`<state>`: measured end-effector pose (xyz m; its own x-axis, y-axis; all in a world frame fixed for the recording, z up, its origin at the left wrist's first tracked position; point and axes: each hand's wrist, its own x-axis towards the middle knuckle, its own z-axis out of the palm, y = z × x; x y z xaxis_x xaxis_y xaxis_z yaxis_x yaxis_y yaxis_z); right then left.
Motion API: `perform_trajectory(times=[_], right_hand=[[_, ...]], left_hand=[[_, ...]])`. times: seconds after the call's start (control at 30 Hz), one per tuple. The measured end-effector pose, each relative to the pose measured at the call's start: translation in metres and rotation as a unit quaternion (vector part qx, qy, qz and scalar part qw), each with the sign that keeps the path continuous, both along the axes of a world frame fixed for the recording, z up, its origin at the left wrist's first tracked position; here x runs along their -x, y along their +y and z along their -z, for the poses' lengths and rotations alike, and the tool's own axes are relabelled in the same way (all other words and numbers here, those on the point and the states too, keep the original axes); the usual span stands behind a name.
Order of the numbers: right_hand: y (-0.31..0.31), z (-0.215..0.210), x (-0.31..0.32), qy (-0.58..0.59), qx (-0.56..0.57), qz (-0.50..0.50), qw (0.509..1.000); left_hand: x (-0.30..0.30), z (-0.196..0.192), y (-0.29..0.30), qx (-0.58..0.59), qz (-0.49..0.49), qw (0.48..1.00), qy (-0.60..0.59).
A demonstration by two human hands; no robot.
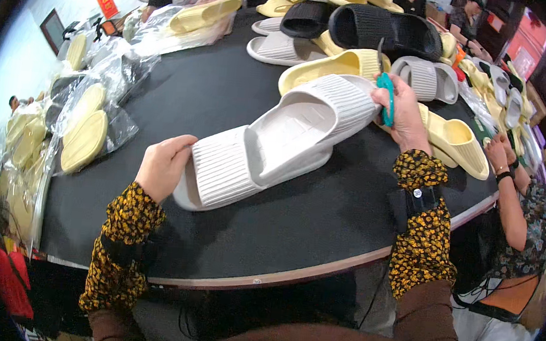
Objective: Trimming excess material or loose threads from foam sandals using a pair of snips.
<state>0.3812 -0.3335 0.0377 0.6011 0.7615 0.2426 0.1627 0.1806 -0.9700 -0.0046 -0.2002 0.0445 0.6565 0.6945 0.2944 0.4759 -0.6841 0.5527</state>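
Observation:
A pair of light grey ribbed slide slippers (221, 172) lies in front of me, set against each other with their open parts facing. My left hand (166, 164) is closed on the near left end, thumb on top. At the far right end, my right hand (403, 110) has closed round teal-handled scissors (386, 101), blade pointing up. Its fingers also touch that end of the slippers; whether they grip it is hard to see. Just behind is a yellow slipper (314, 73), and another yellow pair (454, 138) lies right of my right hand.
Black slippers (386, 32) and grey slippers (284, 48) are piled at the back of the dark table (214, 246). Bagged yellow slippers (88, 131) line its left side. A co-worker sits across, near a bagged yellow slipper (203, 16). Another person's hands (500, 155) are at the right.

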Motion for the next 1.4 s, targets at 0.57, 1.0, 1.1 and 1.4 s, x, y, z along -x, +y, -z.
perform_trajectory(times=[0.57, 1.0, 1.1, 1.4], right_hand=[[0.003, 0.008, 0.017, 0.136, -0.066, -0.042, 0.988], [0.0, -0.005, 0.025, 0.135, -0.073, -0.023, 0.988], [0.001, -0.004, 0.025, 0.142, -0.091, -0.03, 0.985], [0.005, 0.001, 0.038, 0.136, -0.11, -0.016, 0.984]], left_hand=[[0.0, 0.003, 0.018, -0.07, -0.045, 0.997, -0.008], [0.002, -0.017, 0.02, 0.074, -0.047, 0.987, -0.136], [0.001, -0.014, 0.023, 0.084, -0.036, 0.982, -0.164], [-0.01, -0.008, 0.018, 0.215, -0.017, 0.949, -0.231]])
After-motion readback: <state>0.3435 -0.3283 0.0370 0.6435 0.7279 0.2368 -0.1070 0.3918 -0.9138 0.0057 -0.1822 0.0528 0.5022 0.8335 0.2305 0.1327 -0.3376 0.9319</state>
